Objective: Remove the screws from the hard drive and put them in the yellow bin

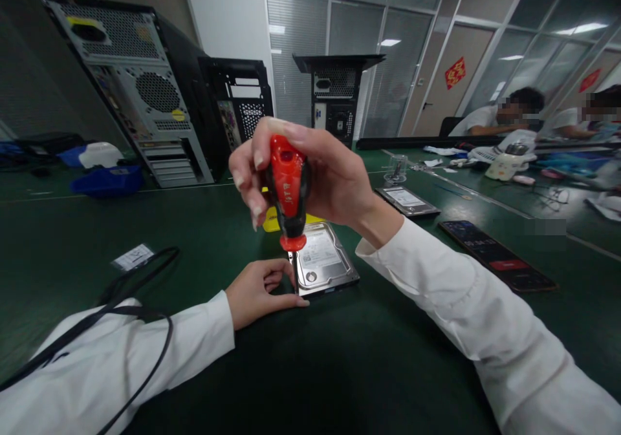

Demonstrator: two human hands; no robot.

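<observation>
A red and black screwdriver [290,192] stands nearly upright in my right hand [323,173], whose fingers wrap round its handle. Its shaft points down at the near left corner of a silver hard drive [323,257] lying on the green table. My left hand [264,289] is at that corner, thumb and fingers closed round the edge beside the screwdriver tip. The tip itself is hard to make out between the fingers. Behind the drive, partly covered by my right hand, lies a yellow object [272,220].
A second hard drive [407,201] and a phone [497,254] lie to the right. Computer cases [160,92] stand at the back. Black cables [130,309] cross my left sleeve. A blue bin [107,181] sits at the left. Two people [504,112] sit at the far right.
</observation>
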